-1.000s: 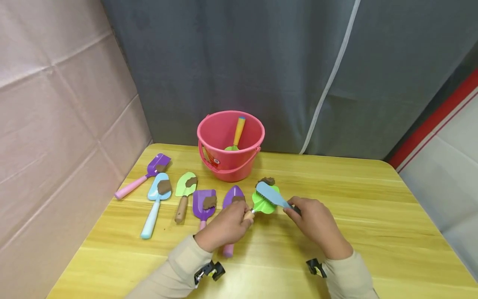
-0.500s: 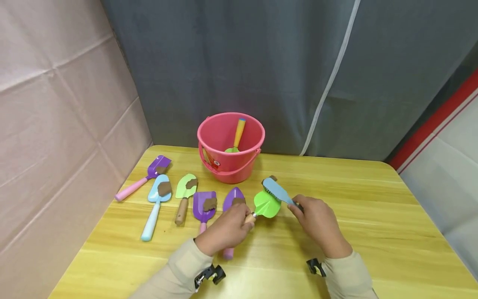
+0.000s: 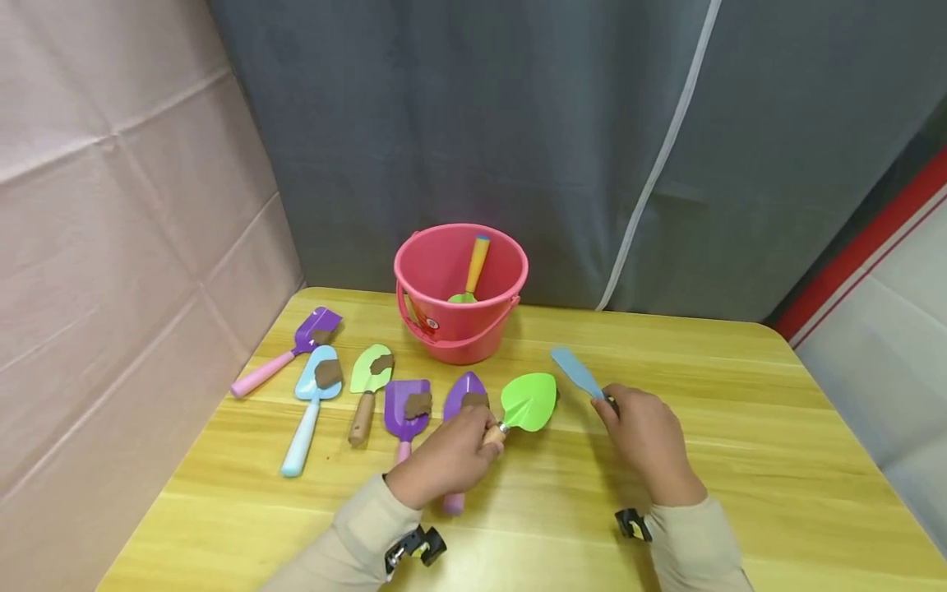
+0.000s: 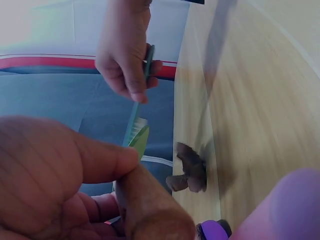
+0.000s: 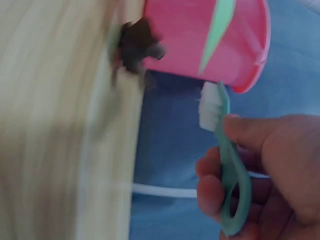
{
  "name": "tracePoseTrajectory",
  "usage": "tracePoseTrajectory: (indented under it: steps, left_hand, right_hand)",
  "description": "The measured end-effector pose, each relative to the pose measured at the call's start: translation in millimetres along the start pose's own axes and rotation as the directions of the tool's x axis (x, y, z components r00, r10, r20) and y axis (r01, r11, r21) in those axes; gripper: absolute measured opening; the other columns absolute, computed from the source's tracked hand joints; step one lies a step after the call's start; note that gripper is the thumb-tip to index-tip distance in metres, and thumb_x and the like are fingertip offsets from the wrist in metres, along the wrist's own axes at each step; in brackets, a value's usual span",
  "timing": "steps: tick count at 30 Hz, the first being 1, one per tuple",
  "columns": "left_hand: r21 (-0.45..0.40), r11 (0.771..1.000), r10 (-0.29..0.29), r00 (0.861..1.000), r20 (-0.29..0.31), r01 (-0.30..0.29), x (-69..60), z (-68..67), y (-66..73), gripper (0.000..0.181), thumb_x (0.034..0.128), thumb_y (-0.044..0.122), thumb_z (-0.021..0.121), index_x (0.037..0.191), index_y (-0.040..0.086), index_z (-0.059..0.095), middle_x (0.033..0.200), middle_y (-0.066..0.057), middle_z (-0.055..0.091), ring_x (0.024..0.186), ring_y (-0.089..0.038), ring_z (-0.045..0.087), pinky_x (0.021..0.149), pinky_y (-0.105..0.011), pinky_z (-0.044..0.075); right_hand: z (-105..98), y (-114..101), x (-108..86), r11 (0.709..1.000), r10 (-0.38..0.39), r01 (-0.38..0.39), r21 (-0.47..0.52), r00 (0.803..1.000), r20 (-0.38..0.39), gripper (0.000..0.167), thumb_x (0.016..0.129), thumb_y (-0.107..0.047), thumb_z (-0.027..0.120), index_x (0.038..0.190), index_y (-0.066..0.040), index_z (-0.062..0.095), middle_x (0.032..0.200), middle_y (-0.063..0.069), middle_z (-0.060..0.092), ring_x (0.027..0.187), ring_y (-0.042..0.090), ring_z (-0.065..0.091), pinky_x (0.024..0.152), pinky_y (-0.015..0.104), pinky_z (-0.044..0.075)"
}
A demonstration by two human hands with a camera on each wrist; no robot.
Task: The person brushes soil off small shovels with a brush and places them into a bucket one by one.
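Note:
My left hand [image 3: 451,452] grips the wooden handle [image 4: 155,205] of a bright green trowel [image 3: 528,401], its blade raised above the table with no brown clump visible on it. In my right hand [image 3: 647,440] is a light blue brush [image 3: 577,372] with white bristles [image 5: 210,106], held by its looped handle. The brush is apart from the blade, to its right in the head view. Brown clumps [image 4: 189,169] lie on the table below the trowel, mostly hidden by the blade in the head view. Beneath my left hand lies a purple pointed trowel [image 3: 464,390].
Several toy shovels lie at the left, each with a brown patch: purple [image 3: 316,327], blue [image 3: 311,374], pale green [image 3: 366,370] and square purple [image 3: 399,399]. Behind stands a pink bucket [image 3: 444,329] holding a yellow-handled tool [image 3: 477,263]. A grey curtain [image 3: 518,123] hangs behind the table.
The brush has swept over the green blade to its far edge, then moved off it to the right. The brown clump beyond the blade has gone mostly out of sight. My left hand barely moved.

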State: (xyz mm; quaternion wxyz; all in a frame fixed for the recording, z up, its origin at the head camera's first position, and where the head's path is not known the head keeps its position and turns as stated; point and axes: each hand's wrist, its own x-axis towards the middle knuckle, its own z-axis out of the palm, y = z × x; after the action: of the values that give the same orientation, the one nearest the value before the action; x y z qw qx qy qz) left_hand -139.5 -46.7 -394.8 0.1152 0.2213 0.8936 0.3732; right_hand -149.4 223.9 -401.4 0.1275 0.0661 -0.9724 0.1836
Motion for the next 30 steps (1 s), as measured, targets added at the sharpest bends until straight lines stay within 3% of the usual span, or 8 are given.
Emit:
tracePoseTrajectory:
  steps: [4, 8, 12, 18, 22, 24, 26, 30]
  left_hand:
    - [-0.013, 1.000, -0.006, 1.000, -0.013, 0.006, 0.3, -1.4, -1.1, 0.012, 0.0963, 0.011, 0.064, 0.098, 0.007, 0.053, 0.087, -0.003, 0.050, 0.070, -0.015, 0.051, 0.062, -0.029, 0.048]
    - [-0.015, 1.000, -0.009, 1.000, -0.017, 0.009, 1.0, -1.0, -0.9, 0.012, 0.0967, 0.012, 0.064, 0.100, 0.006, 0.054, 0.088, -0.003, 0.051, 0.072, -0.015, 0.051, 0.063, -0.030, 0.048]
    - [-0.016, 1.000, -0.003, 1.000, -0.021, 0.002, 1.5, 0.0, -0.2, 0.012, 0.0967, 0.012, 0.064, 0.100, 0.006, 0.054, 0.088, -0.003, 0.051, 0.074, -0.016, 0.051, 0.065, -0.030, 0.047]
    - [-0.010, 1.000, 0.002, 1.000, -0.031, -0.002, 2.4, 1.3, -0.9, 0.012, 0.0962, 0.012, 0.064, 0.097, 0.007, 0.053, 0.088, -0.002, 0.050, 0.074, -0.016, 0.051, 0.066, -0.030, 0.048]
    - [0.000, 1.000, 0.015, 1.000, -0.026, -0.015, 2.8, 1.6, -0.9, 0.012, 0.0966, 0.012, 0.063, 0.098, 0.007, 0.052, 0.089, -0.003, 0.050, 0.076, -0.016, 0.051, 0.069, -0.031, 0.048]
    - [0.004, 1.000, 0.018, 1.000, -0.022, -0.018, 3.2, 1.4, -0.5, 0.012, 0.0969, 0.012, 0.062, 0.098, 0.007, 0.051, 0.089, -0.003, 0.049, 0.076, -0.016, 0.051, 0.069, -0.031, 0.047]
    - [0.005, 1.000, 0.020, 1.000, -0.021, -0.020, 3.5, 1.1, 0.1, 0.012, 0.0971, 0.011, 0.062, 0.098, 0.006, 0.051, 0.089, -0.004, 0.049, 0.076, -0.017, 0.050, 0.068, -0.031, 0.047]
    - [0.007, 1.000, 0.010, 1.000, -0.021, -0.010, 4.0, 0.5, 2.3, 0.011, 0.0981, 0.013, 0.060, 0.098, 0.007, 0.050, 0.089, -0.004, 0.050, 0.076, -0.017, 0.050, 0.067, -0.031, 0.047]
  right_hand:
    - [-4.8, -13.6, -2.3, 0.988, -0.144, 0.145, 0.060, 0.989, -0.027, 0.016, 0.091, -0.019, 0.073, 0.101, -0.006, 0.071, 0.069, -0.005, 0.057, 0.055, 0.011, 0.044, 0.050, 0.029, 0.038]
    - [-6.1, -30.2, -4.8, 0.955, -0.286, 0.281, 0.095, 0.958, 0.038, 0.012, 0.090, -0.020, 0.075, 0.098, -0.012, 0.073, 0.080, -0.008, 0.063, 0.061, 0.005, 0.047, 0.056, 0.026, 0.043]
    - [-4.0, -31.7, -4.8, 0.960, -0.274, 0.268, 0.087, 0.959, 0.075, 0.011, 0.090, -0.021, 0.074, 0.097, -0.013, 0.072, 0.080, -0.008, 0.063, 0.062, 0.005, 0.047, 0.057, 0.027, 0.043]
    - [-4.3, -17.2, -0.8, 0.987, -0.152, 0.150, 0.049, 0.988, 0.032, 0.011, 0.091, -0.018, 0.073, 0.094, -0.008, 0.069, 0.066, -0.006, 0.051, 0.055, 0.011, 0.042, 0.051, 0.029, 0.037]
    - [-8.4, -13.3, -1.8, 0.997, -0.077, 0.076, 0.018, 0.997, 0.010, 0.013, 0.091, -0.017, 0.073, 0.095, -0.006, 0.068, 0.063, -0.004, 0.047, 0.052, 0.013, 0.040, 0.048, 0.030, 0.033]
    - [-10.4, -15.8, -3.3, 0.995, -0.094, 0.094, 0.029, 0.996, -0.009, 0.014, 0.091, -0.017, 0.074, 0.097, -0.006, 0.069, 0.065, -0.004, 0.050, 0.053, 0.013, 0.041, 0.049, 0.030, 0.034]
    - [-12.0, -20.8, -5.0, 0.986, -0.160, 0.161, 0.047, 0.987, -0.027, 0.014, 0.091, -0.018, 0.074, 0.099, -0.007, 0.071, 0.071, -0.004, 0.056, 0.056, 0.011, 0.044, 0.051, 0.030, 0.038]
    - [-12.1, -31.5, -6.9, 0.943, -0.325, 0.326, 0.066, 0.945, -0.022, 0.015, 0.090, -0.020, 0.075, 0.102, -0.010, 0.072, 0.085, -0.005, 0.067, 0.065, 0.006, 0.054, 0.057, 0.028, 0.046]
